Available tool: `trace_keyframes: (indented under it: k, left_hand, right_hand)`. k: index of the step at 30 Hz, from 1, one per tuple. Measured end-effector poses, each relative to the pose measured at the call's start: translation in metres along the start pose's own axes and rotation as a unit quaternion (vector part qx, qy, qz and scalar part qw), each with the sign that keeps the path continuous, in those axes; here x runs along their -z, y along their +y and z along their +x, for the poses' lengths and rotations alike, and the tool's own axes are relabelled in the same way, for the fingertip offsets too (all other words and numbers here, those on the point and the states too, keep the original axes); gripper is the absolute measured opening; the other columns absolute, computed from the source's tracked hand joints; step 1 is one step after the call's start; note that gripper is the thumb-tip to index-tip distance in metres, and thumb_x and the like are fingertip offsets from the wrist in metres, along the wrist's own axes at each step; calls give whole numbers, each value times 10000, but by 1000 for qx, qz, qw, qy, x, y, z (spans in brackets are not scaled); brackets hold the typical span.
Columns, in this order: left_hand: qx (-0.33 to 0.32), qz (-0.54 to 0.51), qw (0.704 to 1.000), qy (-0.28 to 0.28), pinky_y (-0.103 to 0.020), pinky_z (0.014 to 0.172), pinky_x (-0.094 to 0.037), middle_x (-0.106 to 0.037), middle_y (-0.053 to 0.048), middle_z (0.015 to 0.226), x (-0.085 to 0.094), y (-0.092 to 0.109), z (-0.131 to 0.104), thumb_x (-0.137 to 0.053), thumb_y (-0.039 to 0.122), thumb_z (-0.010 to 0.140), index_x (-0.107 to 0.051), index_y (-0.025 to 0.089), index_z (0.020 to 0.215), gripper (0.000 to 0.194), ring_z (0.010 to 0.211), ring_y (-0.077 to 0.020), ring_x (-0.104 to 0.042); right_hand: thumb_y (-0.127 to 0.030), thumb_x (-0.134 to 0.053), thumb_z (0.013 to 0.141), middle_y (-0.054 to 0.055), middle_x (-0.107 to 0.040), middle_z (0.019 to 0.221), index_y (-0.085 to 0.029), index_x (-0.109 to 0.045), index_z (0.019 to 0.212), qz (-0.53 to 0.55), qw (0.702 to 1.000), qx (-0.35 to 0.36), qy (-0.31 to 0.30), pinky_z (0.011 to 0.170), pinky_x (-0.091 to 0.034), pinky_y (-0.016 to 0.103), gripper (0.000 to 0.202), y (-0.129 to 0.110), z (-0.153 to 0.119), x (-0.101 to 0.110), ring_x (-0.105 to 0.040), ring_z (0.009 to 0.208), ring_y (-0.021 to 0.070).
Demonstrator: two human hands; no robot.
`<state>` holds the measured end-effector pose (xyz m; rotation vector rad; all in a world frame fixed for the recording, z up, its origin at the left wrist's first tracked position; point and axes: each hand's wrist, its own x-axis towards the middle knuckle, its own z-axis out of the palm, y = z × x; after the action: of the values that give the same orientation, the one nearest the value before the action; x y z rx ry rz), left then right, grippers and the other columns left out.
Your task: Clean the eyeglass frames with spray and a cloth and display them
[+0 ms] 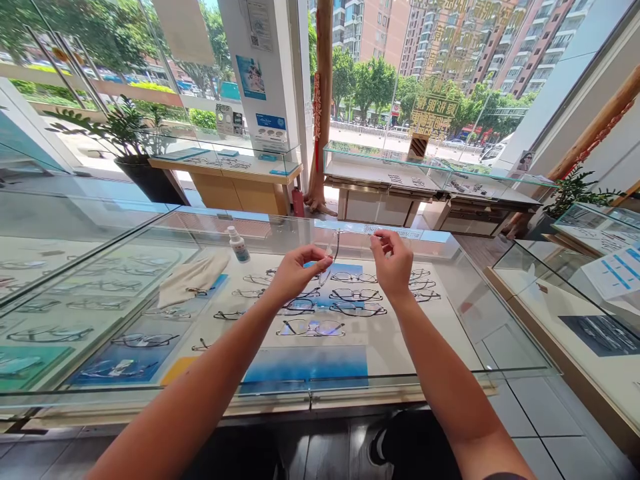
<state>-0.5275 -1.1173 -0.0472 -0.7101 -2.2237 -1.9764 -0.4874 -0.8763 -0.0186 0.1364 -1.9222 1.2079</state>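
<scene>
Glasses in hand: one thin pair [337, 247] is up in the air over the case [435, 333], between the two hands; at least one of its arms is unfolded and points toward the person.
Left hand: the left hand [296, 270] is nearly closed, thumb and forefinger pinching one side of the glasses.
Right hand: the right hand [395, 263] is also drawn in narrow, its fingertips meeting at the other side of the glasses; the thin rim is hard to trace there against the bright glass.
Stage of handling: the glasses are lifted and gripped at both sides, so picking up looks complete. They are neither set down nor folded flat. Whether the lenses are clean or smeared is too small to tell.
Bottle: the white bottle [239, 245] stands upright near the far edge of the case, apart from both hands.
Cloth: the beige cloth [190, 277] lies crumpled to the left of the left hand, touched by neither hand. A dark-rimmed pair [200, 291] shows at its edge; whether that pair rests on it or beside it cannot be told.
Pairs below: several pairs lie in loose rows beneath the hands, many with arms spread; the nearest pair [313, 327] sits just beyond a blue card [305, 367].
</scene>
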Motion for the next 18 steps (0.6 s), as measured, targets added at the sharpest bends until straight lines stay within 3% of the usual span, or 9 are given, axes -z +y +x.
trace_keyframes:
  k: [4, 7, 11, 14, 18]
  left_hand:
    - [19, -46, 999, 12, -349, 769, -655, -770, -66, 908, -2, 1, 0, -940, 602, 801, -789, 196, 894, 443, 823, -197, -722]
    - [20, -73, 997, 22, -341, 746, -654, -782, -69, 933, -6, 2, -1, -972, 585, 762, -787, 195, 873, 446, 809, -194, -731]
    - [0, -72, 997, -11, -343, 762, -650, -769, -58, 880, -13, 6, -4, -985, 552, 750, -796, 190, 838, 417, 793, -188, -713]
    - [-5, -58, 998, -34, -345, 774, -648, -766, -54, 865, -16, 6, -6, -977, 524, 772, -809, 193, 855, 379, 805, -191, -717]
    - [-2, -68, 998, -13, -358, 774, -662, -777, -59, 892, -17, 4, -6, -986, 525, 759, -802, 191, 850, 392, 805, -192, -718]
  right_hand:
    - [-476, -689, 1004, 24, -759, 924, -256, -662, 1093, 34, 999, 1, -3, 733, -508, 342, 239, -6, -8, -5, -626, 732, 175]
    - [-503, -707, 989, 19, -727, 900, -264, -641, 972, 77, 994, -24, -77, 712, -496, 341, 248, -15, -19, -12, -603, 721, 174]
    - [-540, -748, 936, 17, -714, 882, -255, -684, 967, 170, 965, -98, -175, 675, -486, 331, 294, -17, -29, -23, -578, 709, 168]
    - [-528, -771, 900, 7, -689, 848, -247, -697, 964, 214, 948, -142, -186, 659, -481, 329, 298, -13, -31, -28, -562, 701, 165]
    - [-482, -771, 894, 0, -659, 820, -231, -698, 930, 227, 947, -154, -170, 667, -479, 325, 264, -8, -27, -28, -552, 711, 161]
